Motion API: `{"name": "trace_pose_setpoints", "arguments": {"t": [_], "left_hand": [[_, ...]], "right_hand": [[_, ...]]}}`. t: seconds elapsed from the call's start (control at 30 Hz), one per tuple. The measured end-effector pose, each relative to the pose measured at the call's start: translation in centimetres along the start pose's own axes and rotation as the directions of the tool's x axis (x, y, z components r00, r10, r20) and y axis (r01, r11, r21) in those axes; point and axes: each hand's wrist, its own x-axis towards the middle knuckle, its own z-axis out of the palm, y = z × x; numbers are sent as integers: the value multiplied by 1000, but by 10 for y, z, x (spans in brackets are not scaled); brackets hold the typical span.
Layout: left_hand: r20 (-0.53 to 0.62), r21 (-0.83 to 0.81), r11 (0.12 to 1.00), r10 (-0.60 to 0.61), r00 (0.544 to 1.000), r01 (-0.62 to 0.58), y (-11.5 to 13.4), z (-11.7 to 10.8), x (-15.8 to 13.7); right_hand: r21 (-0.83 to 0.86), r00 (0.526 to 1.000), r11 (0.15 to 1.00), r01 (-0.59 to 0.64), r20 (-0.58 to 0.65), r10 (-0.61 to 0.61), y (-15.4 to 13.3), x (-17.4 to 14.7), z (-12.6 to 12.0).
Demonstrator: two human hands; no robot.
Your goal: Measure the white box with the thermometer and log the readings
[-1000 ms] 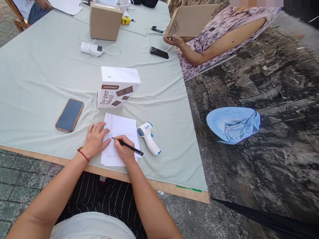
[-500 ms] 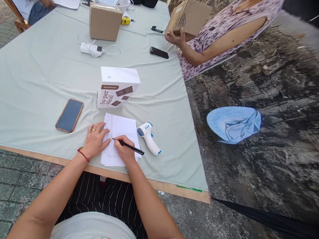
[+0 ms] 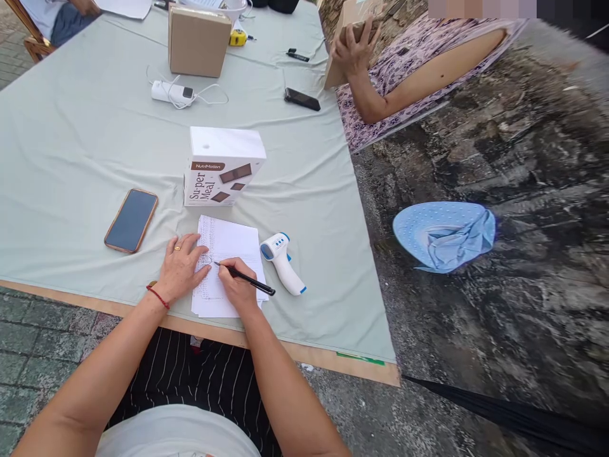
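Note:
My right hand (image 3: 238, 282) is closed around a black pen (image 3: 250, 279), its tip at the sheets of paper (image 3: 238, 240). Handwriting fills the left side of the top sheet. My left hand (image 3: 181, 266) lies flat with fingers apart, across the left edge of the paper and the cloth. A white and blue infrared thermometer (image 3: 284, 263) rests just right of the sheets. Behind them stands a white "Su-per Meal" box (image 3: 223, 168). To the left of my left hand lies a smartphone (image 3: 131, 220) in an orange-brown case.
Farther back on the cloth-covered table (image 3: 95, 127) are a cardboard box (image 3: 197, 44), a white device with cable (image 3: 172, 94), a yellow tape measure (image 3: 238, 37) and a black phone (image 3: 302, 99). At right, another person's hand (image 3: 356, 47) holds a carton. A blue hat (image 3: 445, 236) lies beyond the table's edge.
The other person at the right has turned the carton, with a hand now higher on its side. My own hands and the pen have hardly moved.

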Motion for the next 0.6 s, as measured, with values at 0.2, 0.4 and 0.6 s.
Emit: {"name": "trace_pose_setpoints", "arguments": {"t": [0.2, 0.4, 0.6], "left_hand": [[9, 14, 1000, -4, 1000, 4, 1, 0, 0], [7, 13, 1000, -3, 1000, 3, 0, -1, 0], [-4, 22, 1000, 8, 1000, -8, -1, 0, 1]], "right_hand": [[-26, 1000, 1000, 13, 0, -13, 0, 0, 1], [-32, 1000, 999, 16, -3, -17, -1, 0, 1], [-9, 1000, 1000, -3, -11, 3, 0, -1, 0]]}}
